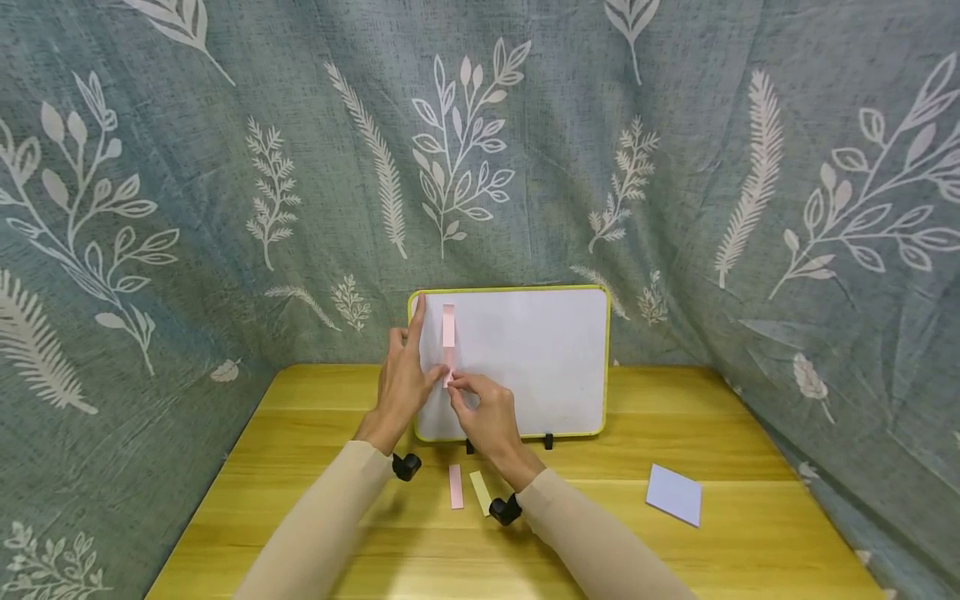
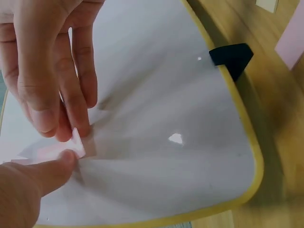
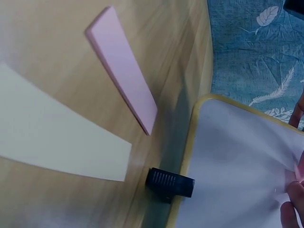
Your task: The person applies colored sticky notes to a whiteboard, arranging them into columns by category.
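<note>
A white board (image 1: 532,358) with a yellow rim stands upright on the table. My left hand (image 1: 401,379) is at its left side, index finger straight along the edge. The left thumb (image 2: 54,172) presses a pink paper strip (image 1: 448,357) against the board. Thumb and index finger of my right hand (image 1: 491,417) pinch that strip's lower end, where a corner lifts off the surface. Directly above it, another pink strip (image 1: 448,327) is stuck on. The right fingertips are partly cut off in the right wrist view.
On the table before the board lie a pink strip pad (image 3: 123,71) and a pale yellow strip (image 3: 61,128). Black feet (image 3: 168,183) hold the board's lower edge. A lilac square note pad (image 1: 675,496) lies at the right. Patterned green cloth (image 1: 300,167) hangs behind.
</note>
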A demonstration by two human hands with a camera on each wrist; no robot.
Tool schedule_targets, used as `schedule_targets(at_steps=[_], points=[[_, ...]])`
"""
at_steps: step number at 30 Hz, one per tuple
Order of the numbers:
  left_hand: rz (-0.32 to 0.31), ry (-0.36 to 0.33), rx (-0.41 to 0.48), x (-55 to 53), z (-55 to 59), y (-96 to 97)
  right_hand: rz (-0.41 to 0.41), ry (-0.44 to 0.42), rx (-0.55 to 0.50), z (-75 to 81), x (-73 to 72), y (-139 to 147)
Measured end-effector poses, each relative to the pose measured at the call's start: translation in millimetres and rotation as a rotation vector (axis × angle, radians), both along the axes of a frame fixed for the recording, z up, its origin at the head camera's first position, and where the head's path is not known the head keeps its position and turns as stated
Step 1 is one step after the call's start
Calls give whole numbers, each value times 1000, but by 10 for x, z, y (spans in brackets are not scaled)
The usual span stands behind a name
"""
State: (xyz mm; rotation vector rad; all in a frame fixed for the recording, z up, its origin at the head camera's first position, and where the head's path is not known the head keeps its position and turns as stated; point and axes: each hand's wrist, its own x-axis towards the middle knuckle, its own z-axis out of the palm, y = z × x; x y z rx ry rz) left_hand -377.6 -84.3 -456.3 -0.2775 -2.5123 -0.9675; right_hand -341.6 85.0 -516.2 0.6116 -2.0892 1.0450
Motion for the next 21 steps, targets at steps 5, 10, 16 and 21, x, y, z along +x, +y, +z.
schedule_targets(at_steps=[5,10,16,21], points=[[-13,-16,-22,65,-46,-31,-8,-6,9,-32,29,23],[-27,-57,-43,190,-115,-105,6,-65,48,-44,82,72],[-74,-57,-66,313,-183,-167,82,-151,119,-43,150,172],[-96,-50,-94,403,-219,-201,116,-184,196,-41,228,241]])
